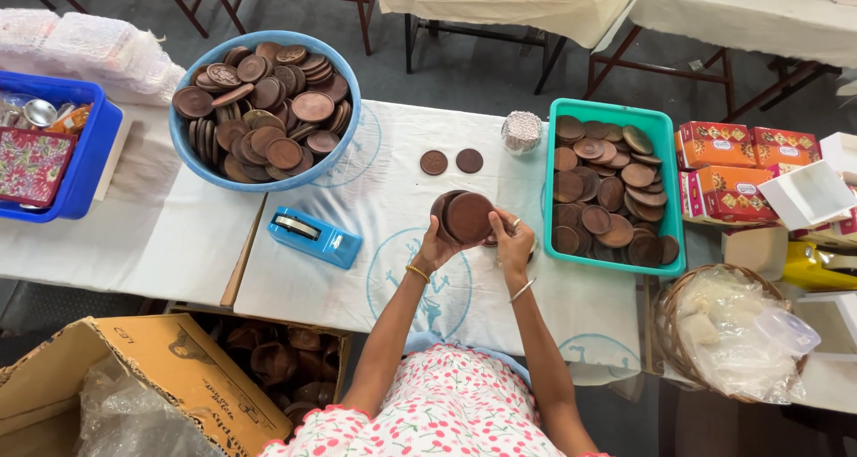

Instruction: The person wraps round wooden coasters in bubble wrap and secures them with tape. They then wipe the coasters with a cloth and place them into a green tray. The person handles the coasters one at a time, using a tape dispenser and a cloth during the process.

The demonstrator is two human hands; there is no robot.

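While the left hand (436,243) clamps its fingers on a stack of brown clay lids (464,216) above the counter (393,207), the right hand (512,240) pinches its right edge, nearer the teal tray (671,189).

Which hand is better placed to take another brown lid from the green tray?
Probably the right hand. It is on the side of the green tray, close to its near edge. The left hand supports the stack of brown clay discs and would have to cross over.
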